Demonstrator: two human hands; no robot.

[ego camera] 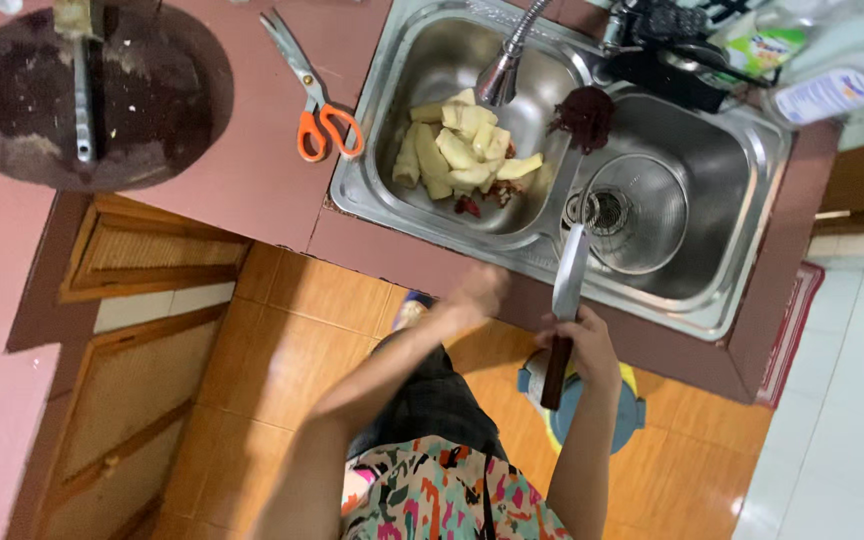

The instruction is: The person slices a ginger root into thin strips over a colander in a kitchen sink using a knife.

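1. While the right hand [580, 345] is clenched round the dark wooden handle of a broad steel cleaver [564, 300], blade up over the front rim of the steel double sink [752, 190], best keep the edge turned away from the wrist.
2. Left hand [474, 292]: blurred at the pink worktop [252, 170] edge; grip state I cannot tell.
3. Pale yellow peeled chunks [462, 150] lie in the left basin, beyond both hands.
4. Orange-handled scissors [317, 100] rest on the worktop beside the sink.

Double stainless sink [752, 200] set in a reddish counter [242, 170]. Left basin: pale peeled vegetable pieces [457, 150] under the faucet [508, 60]. Right basin: clear glass [642, 215]. Orange-handled scissors [317, 110] beside the sink. Right hand [582, 345] grips a knife [564, 310], blade over the sink's front edge; left hand [474, 295], blurred, alongside.
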